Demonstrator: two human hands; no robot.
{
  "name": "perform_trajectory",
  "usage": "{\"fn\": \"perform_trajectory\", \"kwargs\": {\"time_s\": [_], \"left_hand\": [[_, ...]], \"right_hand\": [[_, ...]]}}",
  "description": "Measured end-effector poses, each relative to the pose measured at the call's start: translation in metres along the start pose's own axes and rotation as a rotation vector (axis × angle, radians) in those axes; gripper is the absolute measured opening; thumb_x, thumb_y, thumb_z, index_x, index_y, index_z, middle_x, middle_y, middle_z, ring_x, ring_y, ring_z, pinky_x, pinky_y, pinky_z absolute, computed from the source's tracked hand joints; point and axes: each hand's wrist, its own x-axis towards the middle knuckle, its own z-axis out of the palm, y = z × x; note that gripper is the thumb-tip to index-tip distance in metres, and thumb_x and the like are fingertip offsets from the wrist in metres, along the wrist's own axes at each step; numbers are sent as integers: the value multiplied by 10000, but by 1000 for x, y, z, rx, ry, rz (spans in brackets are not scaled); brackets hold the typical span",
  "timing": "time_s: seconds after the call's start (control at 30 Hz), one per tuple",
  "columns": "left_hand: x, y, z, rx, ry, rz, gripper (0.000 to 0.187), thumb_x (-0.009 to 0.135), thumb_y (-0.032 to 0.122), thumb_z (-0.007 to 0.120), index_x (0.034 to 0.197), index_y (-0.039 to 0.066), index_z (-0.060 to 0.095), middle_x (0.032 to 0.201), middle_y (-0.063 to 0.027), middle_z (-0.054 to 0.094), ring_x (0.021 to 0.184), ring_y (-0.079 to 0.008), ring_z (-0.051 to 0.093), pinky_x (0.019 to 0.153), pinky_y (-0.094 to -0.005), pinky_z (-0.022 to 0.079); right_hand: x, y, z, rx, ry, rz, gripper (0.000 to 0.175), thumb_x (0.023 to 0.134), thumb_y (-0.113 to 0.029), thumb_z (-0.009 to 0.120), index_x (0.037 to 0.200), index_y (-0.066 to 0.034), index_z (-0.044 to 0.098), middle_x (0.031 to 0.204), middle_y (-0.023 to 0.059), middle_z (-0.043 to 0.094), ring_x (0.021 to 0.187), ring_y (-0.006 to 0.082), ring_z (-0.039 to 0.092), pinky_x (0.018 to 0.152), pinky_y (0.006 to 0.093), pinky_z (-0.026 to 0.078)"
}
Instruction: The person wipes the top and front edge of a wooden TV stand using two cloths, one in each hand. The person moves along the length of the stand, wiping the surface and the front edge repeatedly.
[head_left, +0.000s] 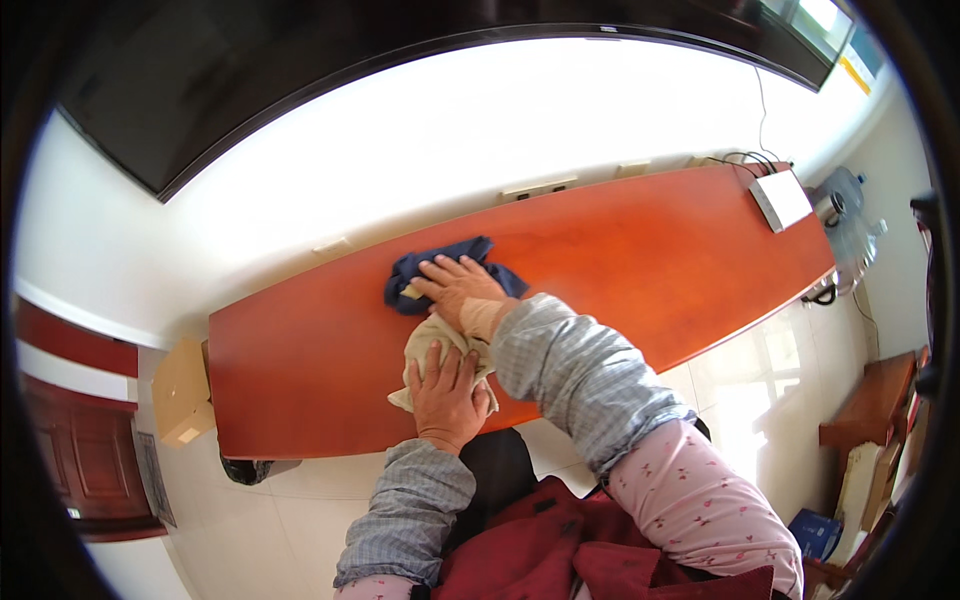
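Observation:
My left hand (448, 394) lies flat, fingers spread, on a crumpled cream cloth (431, 337) near the front edge of a reddish-brown wooden table (630, 247). Just beyond it, my right hand (459, 291) presses down on a bunched dark blue cloth (409, 268), its fingers pointing to the left. A small yellowish patch shows at the blue cloth beside the fingertips. The cream cloth lies close to the right wrist. Both palms are hidden from view.
A white box-shaped device (781, 201) with cables stands at the table's right end. Plastic water bottles (851, 240) stand beyond it. On the left is a cardboard box (181, 391). A large black screen (300, 67) hangs above wall sockets (538, 190).

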Motion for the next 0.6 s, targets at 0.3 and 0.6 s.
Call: {"fn": "perform_trajectory", "kwargs": {"time_s": [0.3,0.6], "left_hand": [[-1,-2,2,-3,9,10,465,891,328,645,1316,141,676,1401,-80,575,1448,-361,417,1162,-657,271],[-2,0,-1,-11,45,31,452,888,277,636,1299,93,679,1376,-99,566,1434,-375,416,1154,-641,301]], "right_hand": [[-125,119,-40,-39,66,445,587,1020,-383,583,1567,-233,433,1691,33,328,1569,262,276,1274,468,225],[-312,247,-43,-165,298,814,579,975,-326,655,1524,-226,501,1616,74,448,1490,325,409,1204,492,361]]}}
